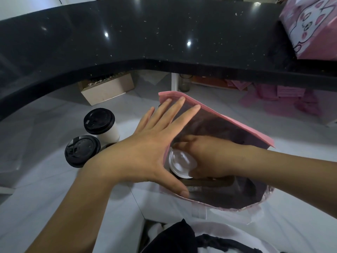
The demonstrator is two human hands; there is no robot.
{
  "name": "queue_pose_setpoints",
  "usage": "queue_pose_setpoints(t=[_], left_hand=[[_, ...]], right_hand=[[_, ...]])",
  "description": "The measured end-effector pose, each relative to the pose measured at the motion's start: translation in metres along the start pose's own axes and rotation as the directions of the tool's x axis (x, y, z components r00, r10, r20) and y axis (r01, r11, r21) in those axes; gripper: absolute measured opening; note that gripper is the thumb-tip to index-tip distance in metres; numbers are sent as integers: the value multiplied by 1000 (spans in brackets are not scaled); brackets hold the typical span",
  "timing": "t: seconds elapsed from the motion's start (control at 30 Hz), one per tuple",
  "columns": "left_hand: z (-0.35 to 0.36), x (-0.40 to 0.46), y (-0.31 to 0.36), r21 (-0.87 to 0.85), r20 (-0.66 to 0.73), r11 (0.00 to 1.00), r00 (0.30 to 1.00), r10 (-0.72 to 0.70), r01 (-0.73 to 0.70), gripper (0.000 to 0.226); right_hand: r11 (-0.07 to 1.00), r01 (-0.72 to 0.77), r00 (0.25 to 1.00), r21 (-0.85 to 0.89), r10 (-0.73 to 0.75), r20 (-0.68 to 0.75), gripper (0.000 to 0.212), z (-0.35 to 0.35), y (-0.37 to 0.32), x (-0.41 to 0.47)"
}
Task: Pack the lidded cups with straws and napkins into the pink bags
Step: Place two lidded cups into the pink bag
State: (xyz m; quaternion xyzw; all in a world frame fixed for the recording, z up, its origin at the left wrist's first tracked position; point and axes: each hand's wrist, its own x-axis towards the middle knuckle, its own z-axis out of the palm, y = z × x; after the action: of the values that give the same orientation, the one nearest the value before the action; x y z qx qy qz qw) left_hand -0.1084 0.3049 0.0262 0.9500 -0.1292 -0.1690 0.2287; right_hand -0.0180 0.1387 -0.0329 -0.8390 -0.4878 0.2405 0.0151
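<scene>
From the head view, the left hand (145, 152) lies flat with straight fingers against the rim of the open pink bag (228, 125), spreading its mouth. The right hand (206, 157), inside the bag, seems to curl round a clear-lidded cup (180, 164). Two black-lidded cups (91, 136) stand on the floor just left of the bag.

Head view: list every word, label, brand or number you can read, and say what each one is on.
No text can be read.
Pink box: only a cartoon cat drawing, no words.
Black lids: raised marks, too small to read.
Pink papers on the shelf: faint lines of print, too blurred.
Pink bag, held open by the left hand: no print shows.
</scene>
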Motion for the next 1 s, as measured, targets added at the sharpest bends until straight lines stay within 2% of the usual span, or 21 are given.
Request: queue_pose_setpoints(t=[0.2,0.5,0.6,0.67,0.7,0.77,0.83,0.87,0.93,1.0], left_hand=[[2,-2,-1,-22,-16,1000,1000,17,-17,142],[5,-4,-5,-49,-65,999,998,20,-23,138],[7,-7,-7,-94,-115,995,993,21,-32,126],[10,-11,-8,-144,-159,989,987,22,-45,113],[12,-15,-9,-177,-180,983,983,16,-48,106],[16,-22,-11,-239,-257,967,966,22,-86,86],[22,-30,-14,-305,-407,940,913,18,-154,60],[26,-35,-16,-347,-500,920,866,-16,-183,47],[35,-46,-18,-438,-675,872,721,-160,-216,26],[46,-56,-26,-514,-754,839,562,-342,-179,16]], right_hand=[[999,-35,999,3,35,34,73,2,-3,4],[997,-56,997,-52,58,46,84,-17,-6,-7],[996,-1,999,-89,-3,-46,69,-36,-13,-38],[999,43,985,-34,-48,-167,54,-48,-20,-65],[997,71,959,24,-62,-276,47,-52,-23,-79],[984,139,840,110,-58,-540,40,-53,-23,-100],[986,106,740,128,7,-672,48,-48,-20,-108],[988,63,732,142,51,-679,54,-45,-17,-107],[981,-33,784,193,145,-604,63,-36,-14,-103],[963,-106,829,248,223,-513,69,-27,-12,-98]])
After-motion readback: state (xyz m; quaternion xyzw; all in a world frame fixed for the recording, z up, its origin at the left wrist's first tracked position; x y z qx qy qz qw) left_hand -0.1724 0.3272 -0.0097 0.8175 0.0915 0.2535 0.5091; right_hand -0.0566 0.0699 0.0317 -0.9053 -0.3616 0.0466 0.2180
